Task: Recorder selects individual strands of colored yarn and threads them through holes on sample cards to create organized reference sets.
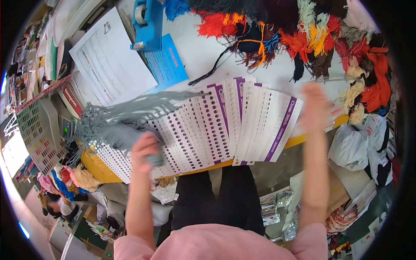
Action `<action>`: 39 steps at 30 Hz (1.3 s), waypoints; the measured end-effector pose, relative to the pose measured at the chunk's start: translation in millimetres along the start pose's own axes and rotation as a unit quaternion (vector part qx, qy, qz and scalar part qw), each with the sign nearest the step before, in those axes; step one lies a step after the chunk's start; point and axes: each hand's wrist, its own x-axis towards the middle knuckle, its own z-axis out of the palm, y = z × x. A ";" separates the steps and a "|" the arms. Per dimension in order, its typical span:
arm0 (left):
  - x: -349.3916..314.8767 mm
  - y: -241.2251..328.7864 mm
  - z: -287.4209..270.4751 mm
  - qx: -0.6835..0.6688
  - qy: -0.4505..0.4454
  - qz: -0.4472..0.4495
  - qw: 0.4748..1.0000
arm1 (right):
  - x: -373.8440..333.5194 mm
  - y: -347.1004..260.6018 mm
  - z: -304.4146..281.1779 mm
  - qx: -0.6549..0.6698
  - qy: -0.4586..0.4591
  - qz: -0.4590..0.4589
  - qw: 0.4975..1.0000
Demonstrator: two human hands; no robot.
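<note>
Overlapping white cards (203, 125) with rows of punched holes and purple edge strips lie fanned along the table's front. Grey yarn strands (143, 104) run over the cards on the left and pile up in a tangle there. My left hand (145, 149) is closed round a bundle of grey yarn (125, 135), whose cut end sticks out below the fingers. Off the right end of the fan, my right hand (315, 106) is smeared by motion. A thin greyish streak shows beside its fingertips; whether the hand holds it cannot be made out.
Bundles of coloured yarn (299, 39) line the far and right sides. At the far left are a blue tape dispenser (147, 26), a blue sheet (167, 63) and a printed paper (112, 56). White plastic bags (359, 138) hang past the table's yellow front edge (102, 167) on the right.
</note>
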 end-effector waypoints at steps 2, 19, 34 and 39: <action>54.1 15.1 94.8 -0.381 0.058 -0.342 0.857 | -27.7 17.9 54.6 -0.114 -0.074 0.082 0.987; 117.1 10.0 190.0 -0.013 0.058 -0.234 0.970 | -44.6 79.8 98.2 -0.374 -0.093 -0.236 0.892; 119.5 0.5 182.9 0.060 0.071 -0.252 0.963 | -55.0 84.6 108.5 -0.346 -0.180 -0.258 0.884; 101.2 26.6 139.2 -0.490 -0.080 -0.285 0.820 | -51.0 86.3 103.0 -0.298 -0.164 -0.269 0.901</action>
